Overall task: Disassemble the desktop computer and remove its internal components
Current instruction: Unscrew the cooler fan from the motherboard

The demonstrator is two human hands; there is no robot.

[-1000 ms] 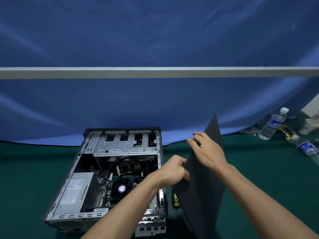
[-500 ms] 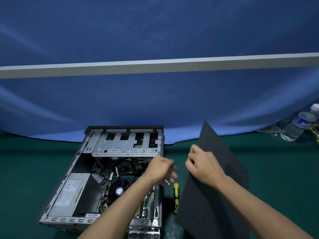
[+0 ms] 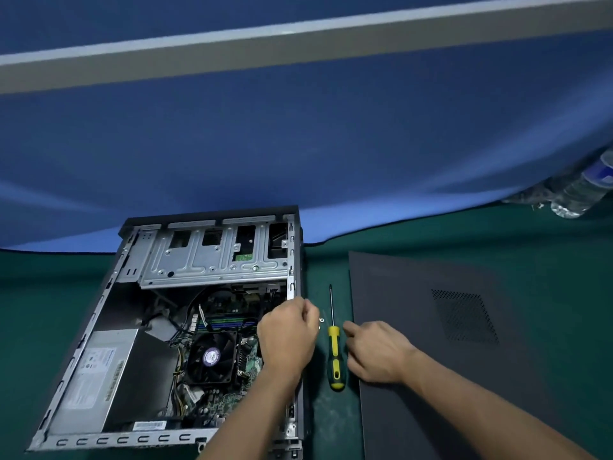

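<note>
- One open grey metal desktop computer case (image 3: 132, 327), lying on its side.
- One flat black side panel (image 3: 464, 360) with a perforated vent patch.
- One screwdriver with a yellow and green handle (image 3: 335, 356).
- Two small silver screws (image 3: 320, 323), just beside the screwdriver's shaft.
- One black square cooling fan (image 3: 212, 356) inside the case.
- One grey boxed power supply (image 3: 96, 376).
- One clear plastic water bottle (image 3: 580, 190) at the far right.
- Two bare hands: left hand (image 3: 288, 336), right hand (image 3: 378, 351).
</note>
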